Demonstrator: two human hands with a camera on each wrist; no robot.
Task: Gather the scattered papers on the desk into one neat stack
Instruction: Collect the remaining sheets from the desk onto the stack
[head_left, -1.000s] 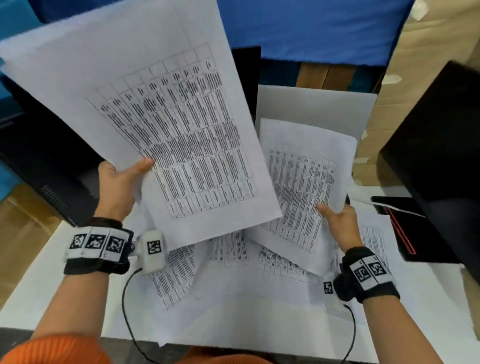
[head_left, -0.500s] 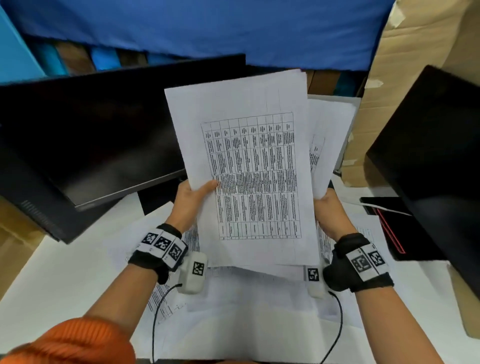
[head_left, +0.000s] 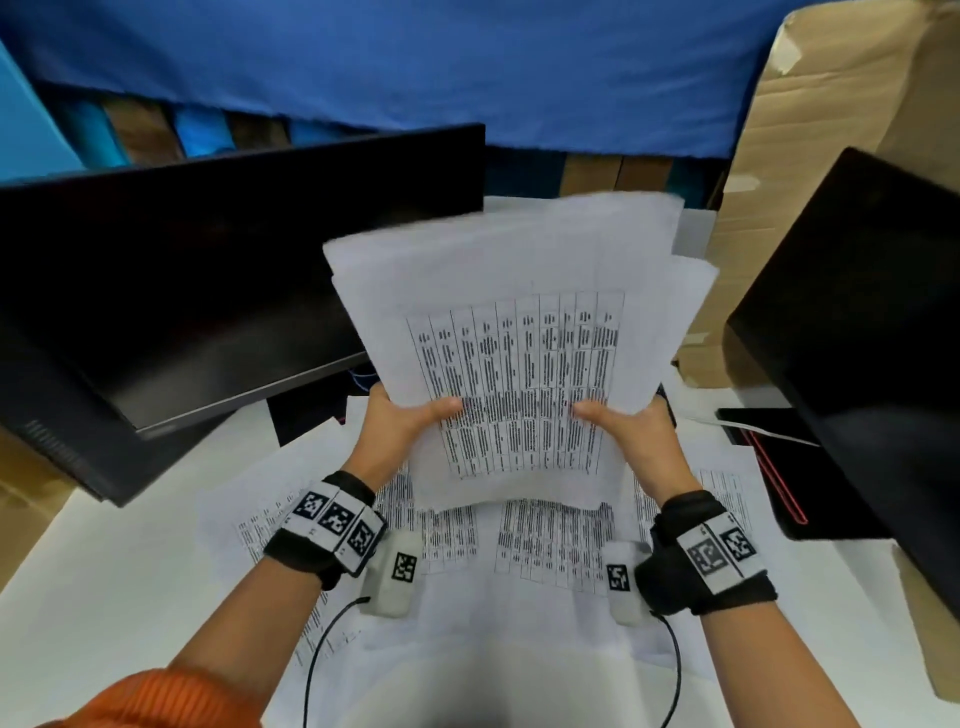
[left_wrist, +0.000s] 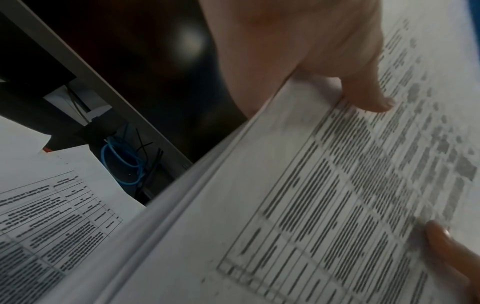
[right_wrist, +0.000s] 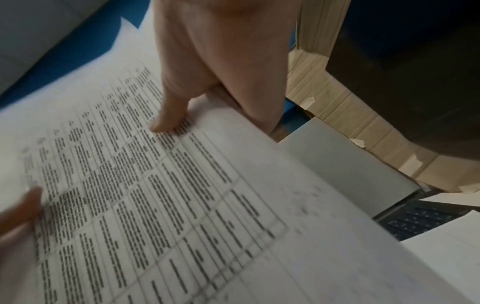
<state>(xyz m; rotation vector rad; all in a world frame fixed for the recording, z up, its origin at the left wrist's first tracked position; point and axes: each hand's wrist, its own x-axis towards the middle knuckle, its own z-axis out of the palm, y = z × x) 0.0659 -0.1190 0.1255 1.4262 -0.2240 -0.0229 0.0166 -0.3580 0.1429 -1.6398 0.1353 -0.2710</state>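
Held up over the bench (head_left: 104, 587): a small bunch of papers (head_left: 519, 332), pinched at its two sides. Left hand (head_left: 402, 423) on the left edge, thumb on the printed top sheet, other fingers curled behind. Right hand (head_left: 631, 431) on the right edge, gripping the same way. Top edges not lined up, a few corners poking out past the rest.

Thin, light and floppy, so likely to bend, slide and slip apart. Probably best gripped at both long sides, then tapped down on the bench to square the bottom edge. Too hard a squeeze could crease them.

More loose sheets (head_left: 550, 540) lying flat on the bench right under the hands, overlapping one another. How many, hard to count, maybe five or six.

White, smooth bench. Black monitor (head_left: 218, 270) close on the left, another dark screen (head_left: 857, 332) on the right. Brown cardboard box (head_left: 831, 114) behind that, blue cloth (head_left: 415, 67) at the back. Laptop keyboard (right_wrist: 420, 218) partly under paper in the right wrist view. Not much room to move
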